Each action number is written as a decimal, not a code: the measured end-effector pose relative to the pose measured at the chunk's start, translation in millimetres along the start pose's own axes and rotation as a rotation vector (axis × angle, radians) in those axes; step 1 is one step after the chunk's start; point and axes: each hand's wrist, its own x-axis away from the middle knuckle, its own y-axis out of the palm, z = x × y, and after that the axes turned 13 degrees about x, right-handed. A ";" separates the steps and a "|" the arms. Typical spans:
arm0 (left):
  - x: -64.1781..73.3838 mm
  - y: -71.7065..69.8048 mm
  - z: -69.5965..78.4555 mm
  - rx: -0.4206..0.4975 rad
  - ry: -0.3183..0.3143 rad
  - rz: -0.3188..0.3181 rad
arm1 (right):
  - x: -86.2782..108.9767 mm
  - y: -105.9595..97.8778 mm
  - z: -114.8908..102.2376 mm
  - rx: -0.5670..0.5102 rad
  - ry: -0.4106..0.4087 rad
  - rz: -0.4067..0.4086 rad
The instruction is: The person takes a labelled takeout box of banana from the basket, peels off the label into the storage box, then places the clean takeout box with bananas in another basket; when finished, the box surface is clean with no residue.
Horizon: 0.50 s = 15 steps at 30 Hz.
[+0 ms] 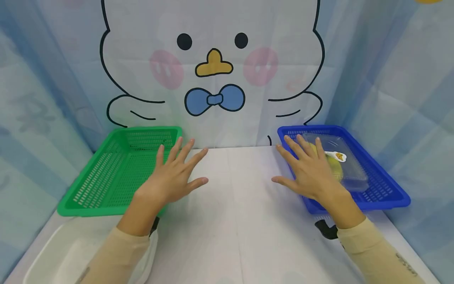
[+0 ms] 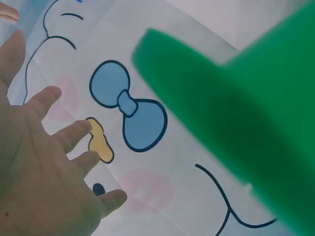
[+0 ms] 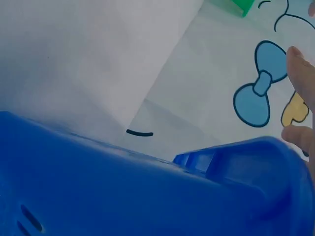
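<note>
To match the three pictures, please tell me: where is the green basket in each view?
Head: green basket, left side.
Left wrist: green basket, blurred, at right.
Right wrist: green basket, only partly shown, top edge, right of centre.
Shared landmark: blue bow.

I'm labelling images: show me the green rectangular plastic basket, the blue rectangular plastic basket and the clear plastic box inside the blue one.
Green rectangular plastic basket (image 1: 122, 173): head view, bare floor.
Blue rectangular plastic basket (image 1: 380, 188): head view, right inner side.
Clear plastic box (image 1: 352, 171): head view, transparent top.
</note>
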 end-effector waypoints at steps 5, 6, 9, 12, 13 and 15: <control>-7.5 -0.6 7.0 0.016 0.012 -0.006 | 1.7 -4.3 11.0 0.007 0.014 -0.040; -9.0 -0.8 9.1 0.018 0.018 -0.007 | 2.5 -4.9 13.2 0.007 0.019 -0.050; -13.3 -0.7 15.9 0.014 0.036 -0.011 | 5.3 -5.2 18.8 0.001 0.030 -0.068; -17.6 1.4 22.4 0.009 0.050 -0.018 | 7.7 -4.3 23.6 -0.010 0.038 -0.081; -19.4 2.6 24.4 0.006 0.053 -0.021 | 8.4 -3.8 25.3 -0.009 0.040 -0.083; -22.7 4.6 28.0 0.002 0.055 -0.026 | 9.2 -3.2 29.3 -0.009 0.043 -0.085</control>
